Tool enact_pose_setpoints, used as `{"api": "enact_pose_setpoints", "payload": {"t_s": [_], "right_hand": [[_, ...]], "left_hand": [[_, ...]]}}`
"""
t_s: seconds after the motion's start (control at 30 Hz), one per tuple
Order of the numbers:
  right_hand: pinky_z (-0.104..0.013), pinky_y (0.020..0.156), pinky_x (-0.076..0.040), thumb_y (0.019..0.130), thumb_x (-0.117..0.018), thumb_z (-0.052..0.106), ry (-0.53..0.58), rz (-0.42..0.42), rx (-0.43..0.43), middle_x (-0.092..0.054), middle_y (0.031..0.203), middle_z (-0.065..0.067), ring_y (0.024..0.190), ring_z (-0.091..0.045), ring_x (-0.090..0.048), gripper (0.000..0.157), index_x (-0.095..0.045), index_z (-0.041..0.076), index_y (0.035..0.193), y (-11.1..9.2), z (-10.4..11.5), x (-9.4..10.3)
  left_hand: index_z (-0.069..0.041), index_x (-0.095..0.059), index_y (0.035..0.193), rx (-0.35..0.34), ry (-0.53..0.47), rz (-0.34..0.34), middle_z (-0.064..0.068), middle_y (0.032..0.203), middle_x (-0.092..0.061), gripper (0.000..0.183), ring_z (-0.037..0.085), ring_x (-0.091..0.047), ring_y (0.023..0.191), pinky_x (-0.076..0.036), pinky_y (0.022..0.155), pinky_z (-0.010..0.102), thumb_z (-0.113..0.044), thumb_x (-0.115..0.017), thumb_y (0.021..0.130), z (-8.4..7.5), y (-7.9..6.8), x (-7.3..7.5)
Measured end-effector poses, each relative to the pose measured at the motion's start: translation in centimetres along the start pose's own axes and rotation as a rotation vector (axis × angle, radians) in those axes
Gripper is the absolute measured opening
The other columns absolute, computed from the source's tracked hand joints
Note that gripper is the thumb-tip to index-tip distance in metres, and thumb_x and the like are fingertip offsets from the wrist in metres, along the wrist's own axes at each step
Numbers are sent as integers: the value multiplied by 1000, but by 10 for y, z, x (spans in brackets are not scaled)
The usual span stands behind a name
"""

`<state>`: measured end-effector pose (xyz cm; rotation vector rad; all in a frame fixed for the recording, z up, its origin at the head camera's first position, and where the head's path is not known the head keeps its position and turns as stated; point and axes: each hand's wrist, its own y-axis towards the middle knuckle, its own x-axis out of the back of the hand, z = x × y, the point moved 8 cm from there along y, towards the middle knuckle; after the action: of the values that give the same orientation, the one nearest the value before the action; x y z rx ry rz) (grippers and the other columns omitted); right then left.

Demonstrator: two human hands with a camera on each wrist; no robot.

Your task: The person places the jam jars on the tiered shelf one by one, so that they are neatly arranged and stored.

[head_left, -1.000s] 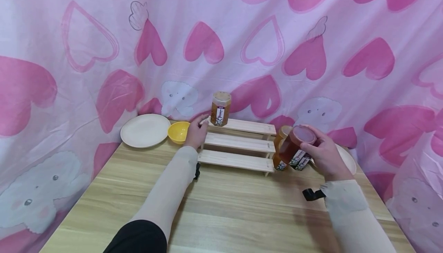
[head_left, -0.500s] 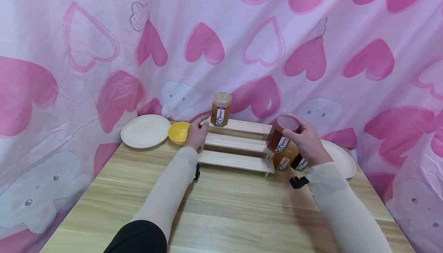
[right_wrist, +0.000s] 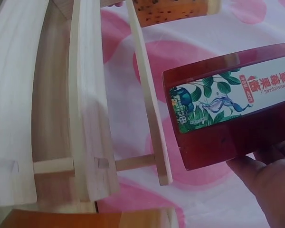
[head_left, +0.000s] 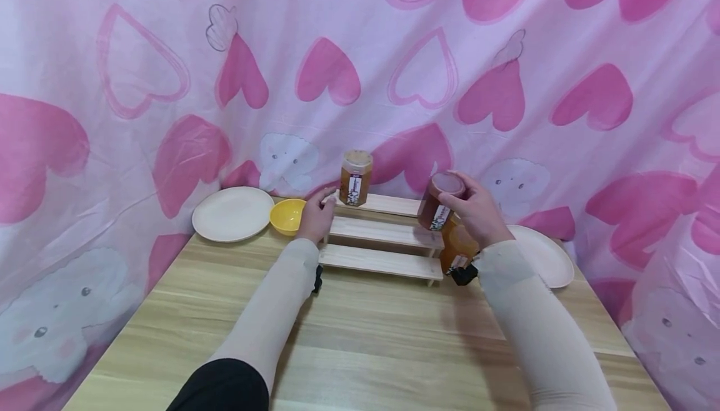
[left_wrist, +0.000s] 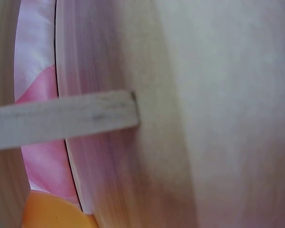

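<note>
My right hand (head_left: 478, 208) grips a hexagonal jar of strawberry jam (head_left: 433, 208) by its upper part, near the lid. The red jar hangs over the right end of the three-step wooden rack (head_left: 382, 261); in the right wrist view a gap shows between the jar's base and the top shelf (right_wrist: 149, 95). At the rack's left end, my left hand (head_left: 317, 217) holds the top shelf's end between thumb and forefinger. An amber jar with dark seeds (head_left: 356, 180) stands upright on that shelf's left part. The left wrist view shows a rack leg (left_wrist: 85, 116) but no fingers.
An orange jar (head_left: 458, 245) stands right of the rack, partly hidden by my right wrist. The yellow bowl (head_left: 287, 217) and a cream plate (head_left: 232, 214) sit at the left; another plate (head_left: 545, 258) lies at the right. A heart-patterned curtain (head_left: 360, 86) hangs behind the table.
My right hand has carried the strawberry jam jar left and up, from beside the rack to over its right end. The left hand and the seeded jar have stayed in place.
</note>
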<state>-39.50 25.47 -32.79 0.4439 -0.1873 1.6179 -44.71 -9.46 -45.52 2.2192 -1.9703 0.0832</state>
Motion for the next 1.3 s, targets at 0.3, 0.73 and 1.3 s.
{"api": "enact_pose_setpoints", "payload": {"t_s": [0.3,0.73,1.3], "right_hand": [[-24,86,-54,103,-71,22,121,19,11,-51,150,-19,122,-24,-53,63,-45,24,161,24,-2,-14],[-28,103,-53,102,-72,24,155,-5,-19,-54,147,-15,124,-22,-58,59,-50,23,157,49,-4,-19],[-48,114,-46,105,-66,19,149,57,-57,-52,149,-21,126,-30,-58,59,-45,15,160,50,9,-30]], "left_hand": [[-28,-57,152,-19,12,4,3,133,-63,43,32,-62,100,-54,85,41,-37,-51,111,1,3,0],[-28,-56,154,3,-4,5,1,144,-59,44,38,-61,117,-53,94,45,-37,-50,111,1,1,1],[-29,-56,154,-4,6,-1,9,136,-63,44,32,-62,106,-53,89,42,-37,-50,110,1,1,1]]}}
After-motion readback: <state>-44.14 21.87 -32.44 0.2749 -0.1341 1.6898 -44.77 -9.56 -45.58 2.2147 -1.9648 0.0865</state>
